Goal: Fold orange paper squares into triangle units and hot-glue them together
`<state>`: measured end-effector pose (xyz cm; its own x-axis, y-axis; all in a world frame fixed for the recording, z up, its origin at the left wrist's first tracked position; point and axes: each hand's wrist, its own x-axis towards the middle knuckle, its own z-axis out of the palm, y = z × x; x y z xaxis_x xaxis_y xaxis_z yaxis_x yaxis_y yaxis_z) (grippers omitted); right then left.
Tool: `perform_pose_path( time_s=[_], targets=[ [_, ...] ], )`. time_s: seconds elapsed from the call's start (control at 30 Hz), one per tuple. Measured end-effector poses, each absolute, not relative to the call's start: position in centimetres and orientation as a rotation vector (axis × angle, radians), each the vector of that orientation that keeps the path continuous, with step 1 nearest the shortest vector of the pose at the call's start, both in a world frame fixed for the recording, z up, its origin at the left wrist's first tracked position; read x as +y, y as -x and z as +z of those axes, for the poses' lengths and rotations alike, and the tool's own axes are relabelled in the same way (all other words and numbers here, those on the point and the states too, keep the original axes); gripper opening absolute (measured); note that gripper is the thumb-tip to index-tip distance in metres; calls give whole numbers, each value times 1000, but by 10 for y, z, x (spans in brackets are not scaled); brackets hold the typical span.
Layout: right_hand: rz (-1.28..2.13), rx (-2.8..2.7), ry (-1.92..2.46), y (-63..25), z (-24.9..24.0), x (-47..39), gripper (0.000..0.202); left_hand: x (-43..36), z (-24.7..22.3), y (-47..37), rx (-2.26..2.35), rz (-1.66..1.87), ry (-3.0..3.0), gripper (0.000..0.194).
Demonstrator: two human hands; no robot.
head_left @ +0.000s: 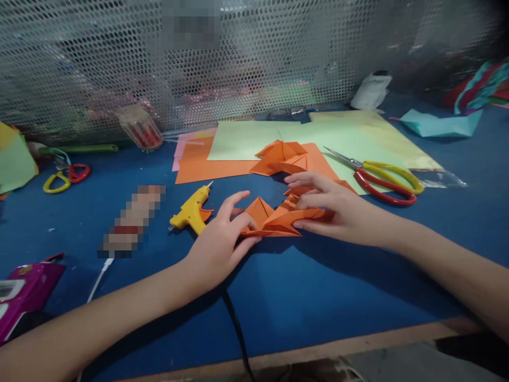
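An orange folded-paper piece with pointed flaps lies between my hands on the blue table. My left hand grips its left end, thumb at the front edge and fingers behind. On the right side, my right hand has its thumb and fingers closed around a folded flap of the same piece. Just behind stands another orange folded-paper piece, apart from my fingers. Beside my left hand lies a yellow glue gun, its handle partly hidden by that hand.
Scissors with red and yellow handles lie at right on green paper sheets. Smaller scissors, a clear container and a blurred-out object with a white cable are at left. A perforated metal panel closes the back.
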<state>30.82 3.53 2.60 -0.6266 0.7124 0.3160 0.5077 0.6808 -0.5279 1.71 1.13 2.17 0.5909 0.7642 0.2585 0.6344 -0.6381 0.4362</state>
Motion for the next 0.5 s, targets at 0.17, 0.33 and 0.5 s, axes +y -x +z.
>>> perform_pose_path(
  time_s=[0.17,0.33,0.5],
  targets=[
    [605,-2430,975,-303,25,33,27,16,30,-16,1181,491,-2500,8],
    [747,-2474,1052,-297,34,27,28,21,47,-9,1219,325,-2476,8],
    [876,-2460,1105,-289,32,22,29,22,51,-4,1237,259,-2469,15]
  ],
)
